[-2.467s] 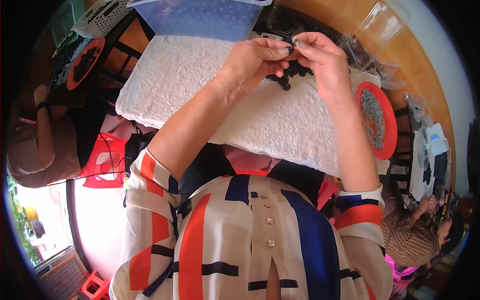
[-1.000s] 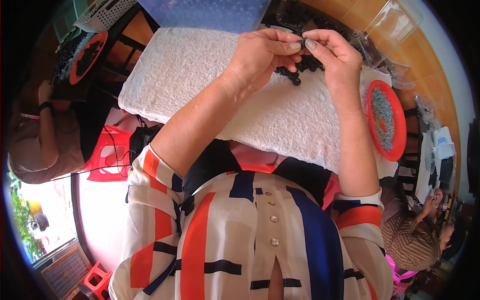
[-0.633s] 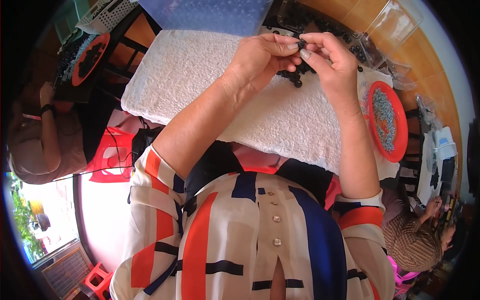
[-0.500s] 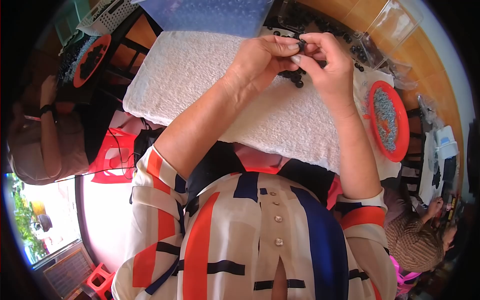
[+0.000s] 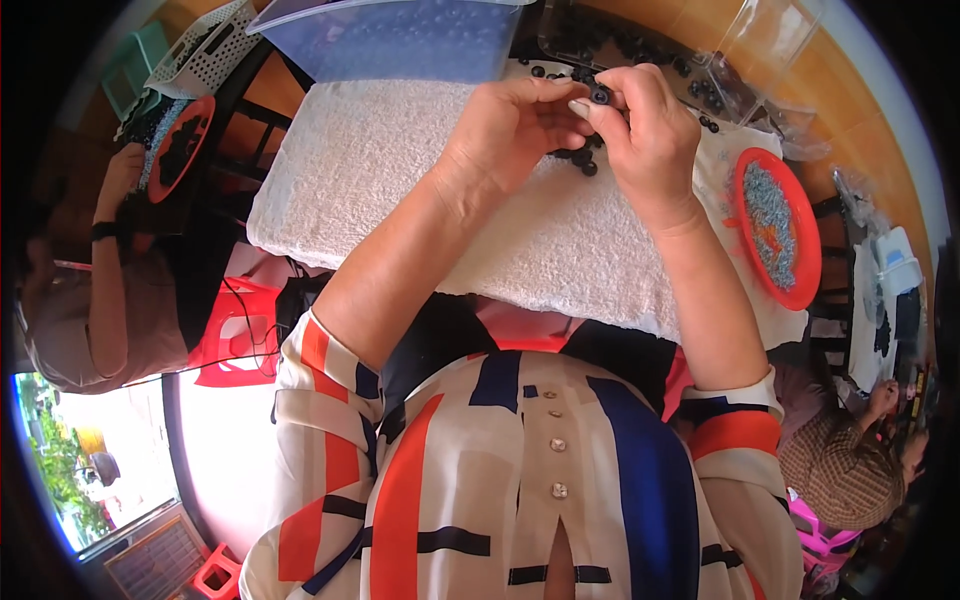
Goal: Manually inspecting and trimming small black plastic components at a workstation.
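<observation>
Small black ring (image 5: 599, 95) at upper centre of frame, pinched in my right hand (image 5: 645, 135) fingertips; my left hand (image 5: 510, 130) fingers close against it. Looks light, hard, smooth; likely slippery. Best held by rim, over white towel (image 5: 400, 170).

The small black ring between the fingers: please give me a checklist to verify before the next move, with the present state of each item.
1. Small black ring pinched by right hand: ok.
2. Left hand close to the ring, fingertips meeting the right: ok.
3. Ring correctly seated or joined: cannot tell, too small.
4. Spare black pieces on the white towel under the hands: ok.
5. Red tray of grey bits at the right hand's side: ok.
</observation>
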`<control>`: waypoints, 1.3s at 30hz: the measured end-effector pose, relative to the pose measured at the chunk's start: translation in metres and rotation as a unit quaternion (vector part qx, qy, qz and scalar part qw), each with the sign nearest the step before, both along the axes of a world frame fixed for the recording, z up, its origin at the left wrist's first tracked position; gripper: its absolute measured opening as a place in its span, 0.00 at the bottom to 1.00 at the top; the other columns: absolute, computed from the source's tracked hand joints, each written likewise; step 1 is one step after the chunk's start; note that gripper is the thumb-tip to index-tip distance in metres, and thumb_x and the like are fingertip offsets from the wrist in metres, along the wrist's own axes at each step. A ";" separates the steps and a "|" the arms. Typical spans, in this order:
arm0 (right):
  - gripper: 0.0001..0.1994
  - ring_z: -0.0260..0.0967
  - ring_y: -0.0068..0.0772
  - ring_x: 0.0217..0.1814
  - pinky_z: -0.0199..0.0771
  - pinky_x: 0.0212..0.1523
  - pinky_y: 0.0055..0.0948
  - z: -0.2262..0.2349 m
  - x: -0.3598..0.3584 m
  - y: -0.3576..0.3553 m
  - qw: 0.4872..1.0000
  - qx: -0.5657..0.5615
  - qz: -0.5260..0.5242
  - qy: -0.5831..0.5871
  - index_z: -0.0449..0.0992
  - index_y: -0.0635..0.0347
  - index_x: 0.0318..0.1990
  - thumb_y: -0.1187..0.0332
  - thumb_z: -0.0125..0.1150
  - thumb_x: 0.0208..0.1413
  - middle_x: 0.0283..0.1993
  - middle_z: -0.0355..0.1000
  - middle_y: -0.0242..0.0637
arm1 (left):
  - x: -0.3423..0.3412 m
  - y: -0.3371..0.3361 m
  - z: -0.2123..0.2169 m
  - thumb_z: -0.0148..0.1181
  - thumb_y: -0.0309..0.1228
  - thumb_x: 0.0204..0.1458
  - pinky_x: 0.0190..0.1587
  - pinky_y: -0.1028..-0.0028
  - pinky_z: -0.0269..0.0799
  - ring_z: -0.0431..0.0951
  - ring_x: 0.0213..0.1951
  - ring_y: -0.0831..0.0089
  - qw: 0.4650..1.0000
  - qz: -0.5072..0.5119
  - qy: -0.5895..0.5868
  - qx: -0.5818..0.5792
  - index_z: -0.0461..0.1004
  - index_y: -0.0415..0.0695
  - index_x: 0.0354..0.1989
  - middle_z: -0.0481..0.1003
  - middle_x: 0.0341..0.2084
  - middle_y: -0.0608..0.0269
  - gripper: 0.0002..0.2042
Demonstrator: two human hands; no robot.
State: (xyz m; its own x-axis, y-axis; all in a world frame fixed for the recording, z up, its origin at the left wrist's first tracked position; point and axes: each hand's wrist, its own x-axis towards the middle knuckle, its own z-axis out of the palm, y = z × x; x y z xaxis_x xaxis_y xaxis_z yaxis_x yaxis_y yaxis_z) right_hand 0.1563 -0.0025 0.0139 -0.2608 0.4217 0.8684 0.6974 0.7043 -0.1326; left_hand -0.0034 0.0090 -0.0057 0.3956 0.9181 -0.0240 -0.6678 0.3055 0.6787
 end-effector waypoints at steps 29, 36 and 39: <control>0.07 0.73 0.30 0.30 0.70 0.34 0.29 0.025 0.048 0.017 0.905 -0.383 -0.082 -0.164 0.78 0.62 0.33 0.71 0.60 0.47 0.28 0.75 0.38 | -0.010 0.001 0.004 0.55 0.29 0.54 0.29 0.71 0.70 0.75 0.26 0.65 0.978 0.177 0.101 -0.032 0.76 0.34 0.31 0.76 0.24 0.55 0.09; 0.08 0.74 0.47 0.39 0.71 0.38 0.38 -0.010 0.056 0.014 0.934 -0.258 -0.091 -0.231 0.76 0.59 0.37 0.70 0.61 0.47 0.36 0.75 0.40 | -0.001 0.001 0.000 0.58 0.28 0.52 0.26 0.74 0.69 0.75 0.24 0.69 0.980 0.130 0.152 0.006 0.76 0.33 0.31 0.76 0.23 0.55 0.08; 0.08 0.73 0.49 0.42 0.71 0.40 0.41 -0.014 0.052 0.014 0.918 -0.250 -0.146 -0.271 0.74 0.59 0.37 0.71 0.60 0.48 0.40 0.75 0.40 | 0.001 -0.003 0.003 0.60 0.26 0.50 0.24 0.75 0.68 0.74 0.22 0.71 0.974 0.118 0.188 0.041 0.77 0.33 0.30 0.76 0.23 0.56 0.07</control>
